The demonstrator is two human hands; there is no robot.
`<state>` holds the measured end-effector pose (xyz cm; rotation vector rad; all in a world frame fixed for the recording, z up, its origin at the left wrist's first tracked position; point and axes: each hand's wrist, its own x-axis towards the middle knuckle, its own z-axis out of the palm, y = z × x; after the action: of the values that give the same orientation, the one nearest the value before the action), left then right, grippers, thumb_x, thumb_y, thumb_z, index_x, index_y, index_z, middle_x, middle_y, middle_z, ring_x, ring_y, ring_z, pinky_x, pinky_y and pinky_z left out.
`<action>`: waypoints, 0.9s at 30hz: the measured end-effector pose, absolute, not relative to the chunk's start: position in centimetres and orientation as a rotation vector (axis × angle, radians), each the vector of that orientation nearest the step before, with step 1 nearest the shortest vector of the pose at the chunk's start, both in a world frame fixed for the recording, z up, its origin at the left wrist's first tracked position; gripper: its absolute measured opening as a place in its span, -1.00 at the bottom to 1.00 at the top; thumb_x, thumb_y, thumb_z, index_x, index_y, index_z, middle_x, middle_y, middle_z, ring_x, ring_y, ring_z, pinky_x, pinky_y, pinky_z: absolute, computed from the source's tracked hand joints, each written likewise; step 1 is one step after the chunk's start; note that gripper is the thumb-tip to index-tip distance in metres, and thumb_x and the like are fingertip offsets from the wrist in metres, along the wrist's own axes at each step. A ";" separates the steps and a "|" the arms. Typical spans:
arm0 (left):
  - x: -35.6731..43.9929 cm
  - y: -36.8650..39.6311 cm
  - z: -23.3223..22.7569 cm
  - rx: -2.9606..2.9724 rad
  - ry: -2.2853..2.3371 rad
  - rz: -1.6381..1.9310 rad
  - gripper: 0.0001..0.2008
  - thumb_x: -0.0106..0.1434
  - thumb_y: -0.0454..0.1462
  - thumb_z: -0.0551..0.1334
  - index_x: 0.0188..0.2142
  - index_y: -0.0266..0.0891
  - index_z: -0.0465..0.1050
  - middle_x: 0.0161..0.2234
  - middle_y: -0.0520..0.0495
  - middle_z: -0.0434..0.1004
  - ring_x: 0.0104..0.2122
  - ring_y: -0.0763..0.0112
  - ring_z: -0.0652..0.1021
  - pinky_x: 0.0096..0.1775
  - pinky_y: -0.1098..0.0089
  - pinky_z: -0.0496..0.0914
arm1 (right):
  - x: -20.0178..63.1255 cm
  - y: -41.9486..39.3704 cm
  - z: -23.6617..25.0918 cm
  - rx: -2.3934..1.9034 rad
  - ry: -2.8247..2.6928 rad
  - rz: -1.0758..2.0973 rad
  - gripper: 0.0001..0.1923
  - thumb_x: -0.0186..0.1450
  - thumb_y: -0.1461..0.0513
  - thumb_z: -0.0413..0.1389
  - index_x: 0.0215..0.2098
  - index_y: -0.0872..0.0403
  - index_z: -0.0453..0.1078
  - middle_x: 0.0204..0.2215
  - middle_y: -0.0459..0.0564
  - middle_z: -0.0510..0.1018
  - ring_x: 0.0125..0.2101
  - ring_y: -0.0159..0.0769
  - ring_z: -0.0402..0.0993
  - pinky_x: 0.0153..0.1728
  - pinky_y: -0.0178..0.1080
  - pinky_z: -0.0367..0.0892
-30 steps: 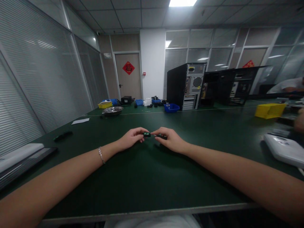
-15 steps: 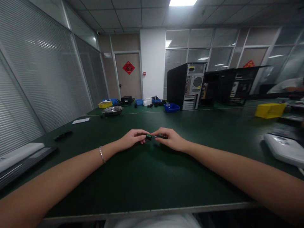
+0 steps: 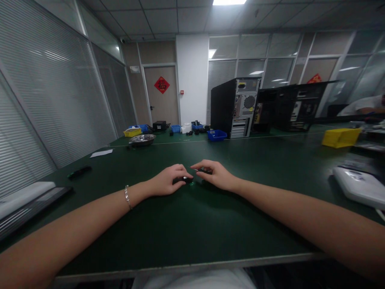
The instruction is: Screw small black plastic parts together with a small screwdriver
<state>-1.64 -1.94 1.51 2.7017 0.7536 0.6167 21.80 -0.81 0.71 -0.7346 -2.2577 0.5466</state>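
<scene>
While the green bench [image 3: 186,224] stretches out wide under both forearms, the black computer tower [image 3: 233,107] stands at its far side with a second opened case [image 3: 296,108] just beside it. Nearer in, on the right, lies a white flat device [image 3: 357,186], and beyond it a yellow bin [image 3: 339,137], contents not readable from here. The blue bin [image 3: 217,135] by the tower holds something small, too far off to make out; the metal dish [image 3: 142,139] to the left looks shallow, its load unclear. Now down to the action: the left hand [image 3: 167,180] presses low onto the bench, fingers curled over a small black part [image 3: 187,180] with a green glint at its edge, its grip closed on that piece. The right hand [image 3: 215,176] sits just beside, pinching a thin dark tool [image 3: 201,171] whose tip points toward the part. It reads as a fitting or probing step on a tiny component, left hand steadying, right hand working. The next move calls for a fine, steady tip.
</scene>
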 end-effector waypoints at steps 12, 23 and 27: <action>-2.2 0.1 0.8 2.146 0.908 0.883 -0.68 0.19 -0.26 0.16 -0.05 -0.23 0.39 -0.10 -0.13 0.43 -0.17 0.31 0.44 -0.13 0.30 0.33 | 21.7 -1.0 1.0 -0.777 -2.527 0.475 -0.73 0.19 0.16 0.12 -0.15 0.06 0.41 -0.28 -0.03 0.52 -0.29 -0.28 0.42 -0.26 -0.27 0.28; -1.3 -0.2 0.4 1.773 0.791 0.932 -0.67 0.19 -0.28 0.17 -0.04 -0.31 0.38 -0.09 -0.19 0.45 -0.12 0.28 0.48 -0.02 0.21 0.32 | 21.2 -1.0 0.8 -0.804 -2.481 0.347 -0.82 0.21 0.21 0.09 -0.26 0.11 0.46 -0.32 -0.01 0.50 -0.34 -0.32 0.40 -0.31 -0.33 0.25; -0.9 -0.6 0.5 1.779 0.767 0.925 -0.66 0.19 -0.27 0.19 -0.04 -0.32 0.35 -0.11 -0.20 0.46 -0.16 0.28 0.50 -0.04 0.18 0.34 | 21.0 -0.8 0.7 -0.868 -2.274 0.480 -0.80 0.23 0.20 0.05 -0.26 0.13 0.45 -0.39 -0.05 0.52 -0.37 -0.32 0.41 -0.33 -0.32 0.25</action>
<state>-0.93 -0.65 0.52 1.7786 0.7665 0.9248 21.03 -0.84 0.70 -0.8675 -2.2736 0.4799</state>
